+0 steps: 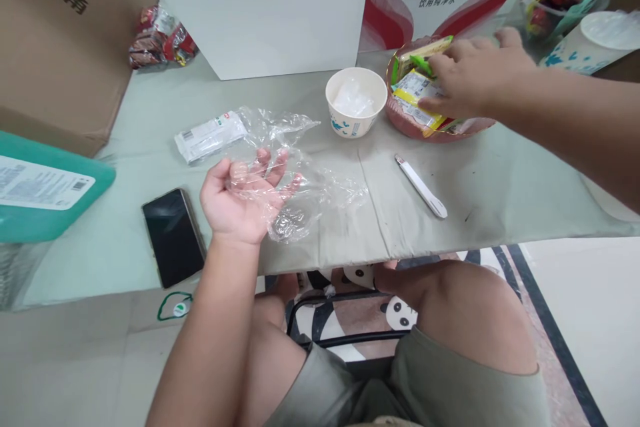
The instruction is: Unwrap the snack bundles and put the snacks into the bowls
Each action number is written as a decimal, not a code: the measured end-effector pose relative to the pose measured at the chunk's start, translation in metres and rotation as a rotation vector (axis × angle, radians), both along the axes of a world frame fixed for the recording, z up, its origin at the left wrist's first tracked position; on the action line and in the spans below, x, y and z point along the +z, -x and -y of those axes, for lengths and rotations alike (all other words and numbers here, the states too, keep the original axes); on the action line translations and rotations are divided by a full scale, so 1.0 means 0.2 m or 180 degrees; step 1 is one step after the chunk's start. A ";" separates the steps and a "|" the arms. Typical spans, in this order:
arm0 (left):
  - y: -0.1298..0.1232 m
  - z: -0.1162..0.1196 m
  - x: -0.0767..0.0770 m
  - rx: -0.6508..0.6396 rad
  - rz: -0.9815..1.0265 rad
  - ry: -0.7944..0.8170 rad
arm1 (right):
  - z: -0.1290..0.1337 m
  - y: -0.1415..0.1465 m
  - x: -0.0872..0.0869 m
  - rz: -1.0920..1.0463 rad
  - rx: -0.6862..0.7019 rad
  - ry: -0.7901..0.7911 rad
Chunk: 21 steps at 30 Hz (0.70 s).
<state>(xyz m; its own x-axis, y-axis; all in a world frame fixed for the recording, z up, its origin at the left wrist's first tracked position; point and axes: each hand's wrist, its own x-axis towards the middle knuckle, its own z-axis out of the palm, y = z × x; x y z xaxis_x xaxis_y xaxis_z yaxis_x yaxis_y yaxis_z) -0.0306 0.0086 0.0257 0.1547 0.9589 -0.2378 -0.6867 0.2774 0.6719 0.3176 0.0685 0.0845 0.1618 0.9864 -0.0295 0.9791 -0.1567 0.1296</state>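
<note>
My left hand [247, 197] is palm up with curled fingers, holding a thin, crumpled clear plastic bag [295, 213] that drapes over the fingers and spreads to the right. Behind it lies a white packet [210, 137] with printed labels. My right hand [480, 73] reaches over a pink bowl [415, 123] of wrapped snacks, its fingers apart above them. A yellow-and-white snack packet [417, 93] lies just under the fingertips; whether they touch it I cannot tell. Between the hands stands a paper cup [354, 117] with crumpled clear plastic inside.
A phone [174, 237] lies left near the table edge, beside a green jug [45, 187]. In front of the bowl is a white folded knife-like tool [421, 185]. White box [280, 7] and cardboard carton [60, 33] stand behind. Another paper cup [580, 47] is at right.
</note>
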 end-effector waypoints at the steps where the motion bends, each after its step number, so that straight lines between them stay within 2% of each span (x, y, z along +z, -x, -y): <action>1: 0.00 0.01 0.01 -0.0108 -0.0035 -0.0042 | 0.04 0.04 0.02 -0.0068 0.0192 -0.0183; 3: 0.01 0.02 0.02 -0.0356 -0.0060 -0.0128 | 0.15 0.12 0.03 -0.0563 0.0682 -0.0628; 5: 0.03 0.04 0.02 -0.0627 0.0002 -0.0224 | 0.28 0.23 -0.01 -0.1674 0.1059 -0.1006; 7: 0.04 0.05 0.02 -0.0897 0.0102 -0.0298 | 0.41 0.36 -0.12 -0.3038 0.1269 -0.1043; 9: 0.05 0.06 0.02 -0.1120 0.0177 -0.0328 | 0.51 0.49 -0.27 -0.4141 0.1210 -0.0842; 11: 0.06 0.06 0.02 -0.1264 0.0145 -0.0269 | 0.57 0.60 -0.40 -0.5026 0.0779 -0.0717; 14: 0.05 0.05 0.03 -0.1261 -0.0279 0.0060 | 0.59 0.70 -0.51 -0.5777 -0.0454 -0.0697; 17: 0.03 0.01 0.05 -0.0910 -0.1169 0.0585 | 0.57 0.70 -0.52 -0.5959 -0.1273 -0.1106; 19: 0.03 -0.01 0.04 -0.0576 -0.1731 0.0753 | 0.56 0.66 -0.51 -0.5948 -0.1544 -0.1395; 21: 0.03 -0.03 0.03 -0.0331 -0.2079 0.0626 | 0.56 0.62 -0.49 -0.5808 -0.1667 -0.1564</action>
<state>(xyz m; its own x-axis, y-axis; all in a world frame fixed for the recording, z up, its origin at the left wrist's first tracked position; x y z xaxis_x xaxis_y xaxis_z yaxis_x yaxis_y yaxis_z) -0.0366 0.0152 0.0309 0.0094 0.8764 -0.4815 -0.1214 0.4789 0.8694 0.1930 -0.0425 -0.0127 0.4908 0.8330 -0.2556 -0.2769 -0.1290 -0.9522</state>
